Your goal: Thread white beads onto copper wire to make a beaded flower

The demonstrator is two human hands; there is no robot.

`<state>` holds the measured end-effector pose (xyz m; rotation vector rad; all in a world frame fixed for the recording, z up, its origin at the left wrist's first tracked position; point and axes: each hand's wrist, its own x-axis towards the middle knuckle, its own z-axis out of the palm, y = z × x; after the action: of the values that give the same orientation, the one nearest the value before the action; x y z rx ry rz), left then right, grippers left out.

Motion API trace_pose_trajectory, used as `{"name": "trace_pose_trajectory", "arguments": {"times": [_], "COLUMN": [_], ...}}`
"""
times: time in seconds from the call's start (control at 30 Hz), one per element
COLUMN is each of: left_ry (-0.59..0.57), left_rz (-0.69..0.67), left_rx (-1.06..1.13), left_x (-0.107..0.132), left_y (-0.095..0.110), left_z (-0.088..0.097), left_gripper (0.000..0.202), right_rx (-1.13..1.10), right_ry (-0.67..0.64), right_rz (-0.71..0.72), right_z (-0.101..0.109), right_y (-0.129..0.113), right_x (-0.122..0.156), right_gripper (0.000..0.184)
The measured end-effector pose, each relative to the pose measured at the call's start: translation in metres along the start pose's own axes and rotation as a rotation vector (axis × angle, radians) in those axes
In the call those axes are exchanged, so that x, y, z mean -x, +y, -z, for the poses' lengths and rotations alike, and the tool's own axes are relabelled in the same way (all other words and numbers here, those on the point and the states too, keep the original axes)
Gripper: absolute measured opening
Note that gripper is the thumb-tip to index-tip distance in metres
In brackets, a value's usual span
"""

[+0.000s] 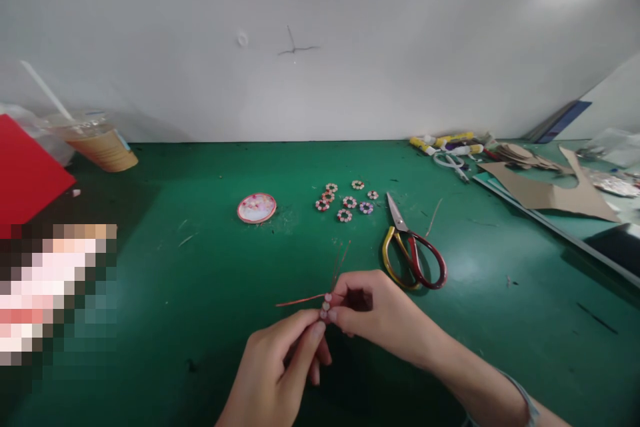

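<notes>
Between my two hands is a short string of pale pink beads point(326, 305), with a reddish cord point(300, 301) sticking out to the left and thin ends rising behind. My left hand point(287, 353) pinches the lower beads between thumb and forefinger. From the right, my right hand point(373, 303) pinches at the upper beads and cord, its fingertips closed. Farther back lie several small bead rings point(349, 202) in pink, red and purple. Left of them sits a round shallow dish point(257, 208) holding loose beads. Scissors point(413, 247) with yellow and red handles rest just beyond my right hand.
A drink cup with a straw point(103, 143) leans at the back left beside a red sheet point(30, 170). Yellow glue tubes point(454, 139), a white cable point(453, 163) and cut cardboard point(545, 190) lie at the back right. A grey wall point(320, 93) closes off the green table.
</notes>
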<state>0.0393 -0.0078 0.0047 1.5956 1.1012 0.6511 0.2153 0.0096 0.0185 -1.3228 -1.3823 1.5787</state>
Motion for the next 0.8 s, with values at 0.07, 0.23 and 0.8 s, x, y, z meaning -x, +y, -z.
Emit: {"name": "trace_pose_trajectory", "arguments": {"times": [0.07,0.23,0.8], "left_ry": [-0.024,-0.042,-0.112], "left_rz": [0.026,0.045,0.117], "left_rx": [0.074,0.087,0.205], "left_x": [0.000,-0.001,-0.003], "left_y": [-0.001,-0.007,-0.007], "left_z": [0.000,0.000,-0.001], "left_gripper": [0.029,0.028,0.033], "right_rx": [0.022,0.145,0.068], "right_ry": [-0.015,0.049,0.022], "right_rz": [0.008,0.078,0.036], "right_z": [0.002,-0.003,-0.006], "right_y": [-0.004,0.000,0.009], "right_x": [0.001,0.005,0.004], "right_gripper": [0.002,0.006,0.010]}}
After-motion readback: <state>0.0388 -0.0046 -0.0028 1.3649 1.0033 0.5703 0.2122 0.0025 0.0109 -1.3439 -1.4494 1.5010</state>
